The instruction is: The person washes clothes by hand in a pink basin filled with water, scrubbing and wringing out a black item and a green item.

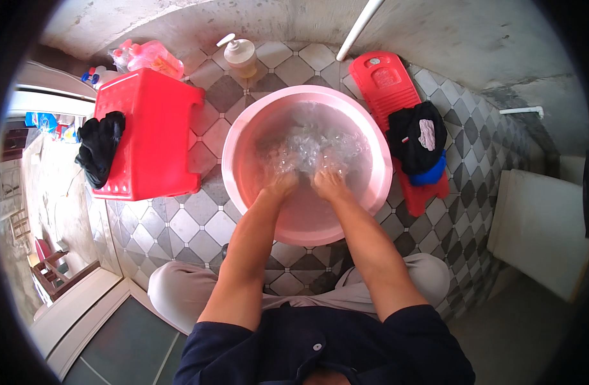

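A round pink plastic basin (234,187) with cloudy, splashing water (309,139) stands on the floor between the knees. My left hand (282,182) dips into the water left of the middle, its fingers hidden by foam and blur. Close beside it, my right hand (328,183) is also partly under the surface. The two hands are slightly apart. Whether either holds anything cannot be seen. To the right lies a red plastic washboard (386,86), with black cloth (410,154), a small pink cloth (427,134) and a blue cloth (429,171) on or over its lower part.
A red plastic stool (160,139) is at the left with a black garment (101,147) on it. Behind it are a pink bottle (157,57) and a bottle with a blue cap (99,76). A pump bottle (241,57) stands beyond the basin. A white pipe (359,29) leans at the wall.
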`<state>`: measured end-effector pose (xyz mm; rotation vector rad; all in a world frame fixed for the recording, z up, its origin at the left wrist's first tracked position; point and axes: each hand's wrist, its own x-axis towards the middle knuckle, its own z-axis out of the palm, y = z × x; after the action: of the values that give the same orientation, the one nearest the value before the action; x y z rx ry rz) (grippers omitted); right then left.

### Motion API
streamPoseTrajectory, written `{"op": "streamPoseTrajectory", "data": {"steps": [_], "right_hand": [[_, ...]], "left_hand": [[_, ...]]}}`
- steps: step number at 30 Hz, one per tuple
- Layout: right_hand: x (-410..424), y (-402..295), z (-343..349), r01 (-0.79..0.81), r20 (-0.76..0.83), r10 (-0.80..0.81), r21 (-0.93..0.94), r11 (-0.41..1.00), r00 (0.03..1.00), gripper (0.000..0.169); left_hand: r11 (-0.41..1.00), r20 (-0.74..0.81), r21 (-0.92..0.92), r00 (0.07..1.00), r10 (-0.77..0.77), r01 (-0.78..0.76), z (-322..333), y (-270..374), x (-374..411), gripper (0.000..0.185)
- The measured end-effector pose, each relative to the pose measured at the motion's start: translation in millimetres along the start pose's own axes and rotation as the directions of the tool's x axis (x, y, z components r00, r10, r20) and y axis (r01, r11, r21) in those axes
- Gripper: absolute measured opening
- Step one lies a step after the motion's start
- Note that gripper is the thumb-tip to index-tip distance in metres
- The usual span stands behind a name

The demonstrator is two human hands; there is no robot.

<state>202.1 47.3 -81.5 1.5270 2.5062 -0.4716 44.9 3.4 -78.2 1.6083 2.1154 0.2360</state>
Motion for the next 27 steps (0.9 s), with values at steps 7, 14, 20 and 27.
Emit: {"op": "streamPoseTrajectory", "data": {"steps": [7, 14, 20, 27], "right_hand": [[8.3, -11.6, -2.0, -0.033, 0.048, 0.033, 0.001, 0.999, 0.998, 0.051], [5.0, -19.9, -31.5, -0.011, 0.012, 0.012, -0.013, 1.0, 1.0, 0.043], [14.3, 24.4, -51.6, 0.264, -0.385, -0.126, 0.331, 0.906, 0.914, 0.036], [11.7, 18.1, -159.5, 0.278, -0.271, -0.062, 0.932, 0.233, 0.961, 0.026]], "left_hand": [[0.994, 0.199, -0.068, 0.977, -0.071, 0.086, 23.6, -3.9, 18.8, 0.045], [0.987, 0.338, -0.08, 0.936, -0.102, 0.137, 22.2, -3.5, 22.1, 0.042], [0.966, -0.006, -0.207, 0.987, 0.16, -0.157, -22.0, -4.2, 24.7, 0.028], [0.492, -0.212, -0.839, 0.973, 0.094, -0.23, -140.4, 15.6, 2.9, 0.016]]}}
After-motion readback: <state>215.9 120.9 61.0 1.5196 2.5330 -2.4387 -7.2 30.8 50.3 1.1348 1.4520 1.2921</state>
